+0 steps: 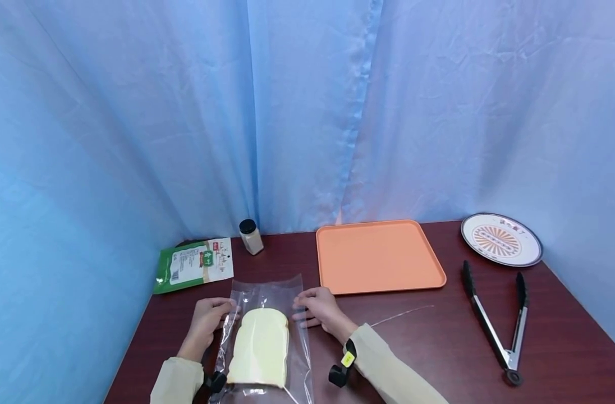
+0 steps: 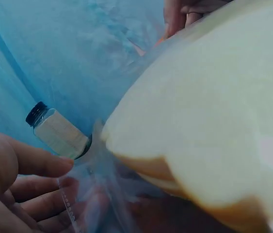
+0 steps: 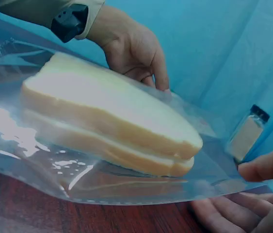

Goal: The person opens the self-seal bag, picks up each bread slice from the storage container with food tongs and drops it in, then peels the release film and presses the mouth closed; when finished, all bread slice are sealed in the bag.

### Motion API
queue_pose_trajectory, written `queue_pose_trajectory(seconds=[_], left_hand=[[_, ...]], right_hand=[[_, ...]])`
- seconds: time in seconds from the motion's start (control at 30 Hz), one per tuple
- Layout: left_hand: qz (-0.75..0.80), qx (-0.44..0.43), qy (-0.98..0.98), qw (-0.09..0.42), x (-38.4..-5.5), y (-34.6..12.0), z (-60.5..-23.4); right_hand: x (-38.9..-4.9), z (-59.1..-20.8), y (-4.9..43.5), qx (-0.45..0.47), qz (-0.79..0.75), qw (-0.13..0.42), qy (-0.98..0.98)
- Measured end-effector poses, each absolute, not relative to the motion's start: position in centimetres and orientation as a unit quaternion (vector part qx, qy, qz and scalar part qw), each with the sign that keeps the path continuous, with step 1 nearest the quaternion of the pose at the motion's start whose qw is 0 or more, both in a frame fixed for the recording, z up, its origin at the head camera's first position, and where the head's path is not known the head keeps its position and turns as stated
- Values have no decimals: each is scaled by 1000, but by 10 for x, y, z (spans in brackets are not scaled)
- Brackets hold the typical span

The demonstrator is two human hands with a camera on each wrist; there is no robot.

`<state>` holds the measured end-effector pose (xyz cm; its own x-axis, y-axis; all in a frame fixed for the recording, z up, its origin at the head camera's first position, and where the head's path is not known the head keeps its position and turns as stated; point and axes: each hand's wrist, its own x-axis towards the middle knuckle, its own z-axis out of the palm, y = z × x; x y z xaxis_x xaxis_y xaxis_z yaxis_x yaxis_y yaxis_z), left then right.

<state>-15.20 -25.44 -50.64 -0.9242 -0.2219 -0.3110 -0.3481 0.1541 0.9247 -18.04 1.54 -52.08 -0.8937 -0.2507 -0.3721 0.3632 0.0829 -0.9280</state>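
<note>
Two stacked slices of bread (image 1: 259,348) lie inside a clear plastic bag (image 1: 301,365) at the front of the table. My left hand (image 1: 206,320) pinches the bag's left edge between thumb and fingers, beside the bread's rounded top. On the opposite side my right hand (image 1: 321,310) pinches the right edge, with the thumb above and fingers below the film, as the right wrist view shows. Both slices (image 3: 107,126) show their brown crust through the film there. The bag's far end lies flat beyond the bread.
A green and white packet (image 1: 193,265) and a black-capped jar (image 1: 251,238) stand at the back left. Behind my right hand is an orange tray (image 1: 380,257). Black-tipped tongs (image 1: 494,331) lie spread at the right, near a patterned plate (image 1: 501,239). Blue curtains (image 1: 307,112) surround the table.
</note>
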Motion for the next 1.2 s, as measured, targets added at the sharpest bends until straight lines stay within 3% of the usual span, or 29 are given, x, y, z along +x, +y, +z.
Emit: queue_pose_trajectory(seconds=[0.4,0.63,0.87,1.07,1.2], left_hand=[[642,-197,741,12,-147,-260,-493],[705,-145,694,-36,-135,-260,-466],[760,-40,639,-107,-112,-263,-430],[795,59,574,-190,-92,-262,-411],[782,49,594,-181,-91,-254,-416]], right_hand=[[-186,-516,9,41,-702,185,686],[-180,-480,9,0,-727,149,670],[-163,-433,16,-94,-731,124,665],[-142,-401,29,-219,-696,31,683],[-144,-401,32,-237,-647,-36,724]])
